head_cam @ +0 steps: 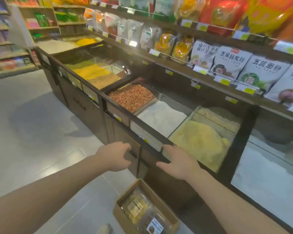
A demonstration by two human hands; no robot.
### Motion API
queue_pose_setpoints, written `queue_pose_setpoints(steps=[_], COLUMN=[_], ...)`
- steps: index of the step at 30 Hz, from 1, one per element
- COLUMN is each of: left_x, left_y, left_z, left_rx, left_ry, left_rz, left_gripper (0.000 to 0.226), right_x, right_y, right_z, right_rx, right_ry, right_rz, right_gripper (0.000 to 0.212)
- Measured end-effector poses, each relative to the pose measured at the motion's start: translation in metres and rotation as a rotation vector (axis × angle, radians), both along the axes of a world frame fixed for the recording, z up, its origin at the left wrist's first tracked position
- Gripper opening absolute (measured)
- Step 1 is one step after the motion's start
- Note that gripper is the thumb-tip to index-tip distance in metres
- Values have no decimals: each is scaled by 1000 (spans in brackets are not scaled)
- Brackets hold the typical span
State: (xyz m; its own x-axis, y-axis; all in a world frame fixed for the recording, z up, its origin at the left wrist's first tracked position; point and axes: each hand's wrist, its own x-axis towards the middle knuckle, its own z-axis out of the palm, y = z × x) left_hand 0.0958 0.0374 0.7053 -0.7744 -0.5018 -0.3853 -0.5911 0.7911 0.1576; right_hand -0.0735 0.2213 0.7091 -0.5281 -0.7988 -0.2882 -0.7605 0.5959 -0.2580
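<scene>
Reaching left grip (114, 156): your fingers are curled, tips at the dark door handle (133, 154); whether they clasp it does not show.
Right grip (178, 163): fingers straight and spread, laid on the bin front (150, 141), just right of the handle.
Cabinet door (123, 141): right ahead of your left grip; probably stiff and light on its hinges. Take the handle mid-length and pull squarely.
Yellow meal (200, 141): just beyond your right grip, loose; don't lean on the glass.
White flour (161, 115): beyond both grips.
Cardboard box (125, 196): below your grips on the floor (41, 132), likely in the door's swing.
</scene>
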Motion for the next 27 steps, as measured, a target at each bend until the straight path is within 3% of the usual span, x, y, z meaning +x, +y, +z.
queue_pose_setpoints(steps=[5, 11, 18, 22, 27], left_x=[-79, -137, -136, -115, -89], left_y=[-43, -84, -85, -62, -45], left_z=[-52, -155, -368, -501, -645], left_rx=[43, 74, 260, 295, 317], left_ry=[-37, -100, -293, -367, -417], left_rz=[-137, -239, -221, -192, -171], left_gripper=[48, 58, 57, 46, 49], right_x=[-39, -60, -45, -37, -11], right_y=[-8, -15, 35, 70, 96], right_z=[-47, -154, -372, -514, -673], right_rx=[36, 265, 424, 484, 502], right_ry=[-76, -167, -403, -523, -638], right_rz=[-207, -402, -578, -688, -798], right_gripper=[74, 87, 78, 76, 79])
